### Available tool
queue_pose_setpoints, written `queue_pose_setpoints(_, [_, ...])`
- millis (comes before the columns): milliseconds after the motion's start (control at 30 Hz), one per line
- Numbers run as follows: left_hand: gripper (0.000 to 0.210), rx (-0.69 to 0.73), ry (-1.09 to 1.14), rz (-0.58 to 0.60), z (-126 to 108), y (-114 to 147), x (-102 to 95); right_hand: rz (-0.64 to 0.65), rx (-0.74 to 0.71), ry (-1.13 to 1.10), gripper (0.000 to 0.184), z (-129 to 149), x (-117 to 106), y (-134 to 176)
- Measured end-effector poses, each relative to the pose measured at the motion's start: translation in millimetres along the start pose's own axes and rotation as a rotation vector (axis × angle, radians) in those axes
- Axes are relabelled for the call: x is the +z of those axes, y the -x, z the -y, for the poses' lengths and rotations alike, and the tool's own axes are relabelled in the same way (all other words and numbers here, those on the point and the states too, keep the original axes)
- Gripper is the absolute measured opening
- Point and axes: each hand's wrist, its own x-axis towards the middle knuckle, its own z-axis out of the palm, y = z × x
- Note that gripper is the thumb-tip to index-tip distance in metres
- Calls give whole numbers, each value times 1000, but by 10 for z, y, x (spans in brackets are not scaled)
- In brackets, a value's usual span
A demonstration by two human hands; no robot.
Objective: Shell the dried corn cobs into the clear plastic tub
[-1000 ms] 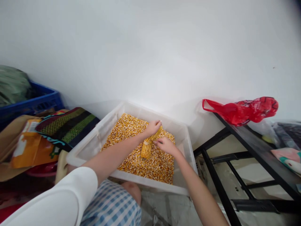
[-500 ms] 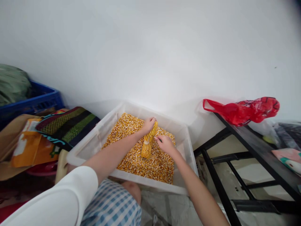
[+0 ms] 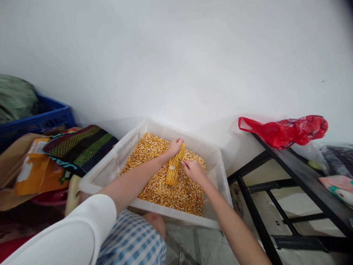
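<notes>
My left hand [image 3: 174, 147] is wrapped round the upper end of a yellow corn cob [image 3: 177, 159], which slants over the kernels. A second corn cob [image 3: 172, 177] lies just below it, partly overlapped, with a pale patch where the two meet. Curled closed, my right hand [image 3: 194, 170] has its thumb tip at the right side of the upper cob. Whatever its fingers hold, if anything, is hidden. Loose corn kernels [image 3: 160, 197] spread under both hands in a whitish plastic bin [image 3: 217, 176].
To the right stands a black metal frame [image 3: 259, 217] with a red plastic bag [image 3: 286, 130] on top. On the left are a blue crate [image 3: 55, 117], a striped mesh bag [image 3: 82, 147] and an orange package [image 3: 37, 176]. A white wall [image 3: 176, 66] rises behind the bin.
Both hands and the cobs keep almost the same places. My right hand's thumb shifts very slightly along the cob; the whole view moves a little.
</notes>
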Motion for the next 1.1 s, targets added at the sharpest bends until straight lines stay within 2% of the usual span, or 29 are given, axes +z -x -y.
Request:
queue_pose_setpoints(367, [38, -25, -54, -6, -26, 33, 47, -72, -11, -49, 31, 47, 160, -24])
queue_pose_setpoints(500, [39, 17, -57, 32, -47, 43, 44, -77, -3, -163, 32, 32, 167, -50])
queue_pose_setpoints(767, [39, 137, -123, 100, -149, 135, 66, 141, 16, -496, 40, -136, 8, -103])
queue_pose_setpoints(933, [37, 259, -173, 165, -242, 232, 115, 233, 40, -549, 36, -235, -51, -90])
queue_pose_setpoints(1100, [34, 352, -190, 296, -300, 341, 189, 385, -21, -595, 28, -145, 13, -67])
